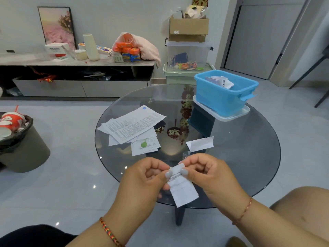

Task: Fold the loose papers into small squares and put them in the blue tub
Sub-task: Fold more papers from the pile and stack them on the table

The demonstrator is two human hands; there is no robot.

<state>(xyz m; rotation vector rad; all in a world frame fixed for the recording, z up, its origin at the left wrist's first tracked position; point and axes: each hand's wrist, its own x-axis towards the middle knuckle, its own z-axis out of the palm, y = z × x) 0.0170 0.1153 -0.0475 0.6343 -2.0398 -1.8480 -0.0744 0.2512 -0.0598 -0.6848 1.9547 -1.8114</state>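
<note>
**Both hands pinching one receipt slip at the table's 6 o'clock edge**

Round glass table (249, 157) sits on a grey tiled floor, low media console behind it at 11 o'clock, stacked storage boxes at 12.

Your left hand (144, 177) and right hand (210, 173) meet just above the near rim. Both are curled, thumbs pressed on the top end of a small printed paper slip (183, 189); the slip hangs down between the two hands, lower end free and tilted toward 5 o'clock. Fingers behind the slip are hidden, so can't tell how they lie there.

Folded white paper (200, 143) lies flat on the glass just beyond your right hand, at 1 o'clock from the slip, apart from both hands.

Loose paper stack (131, 124) sits at 11 o'clock from your hands, well apart, sheets overlapping, one with a green logo at the near edge.

Blue tub (224, 97) stands at 1 o'clock on the far right of the table, on a white lid (231, 117), with a few papers already inside. Well apart from the hands.

Bin (23, 150) on the floor at 9 o'clock.
</note>
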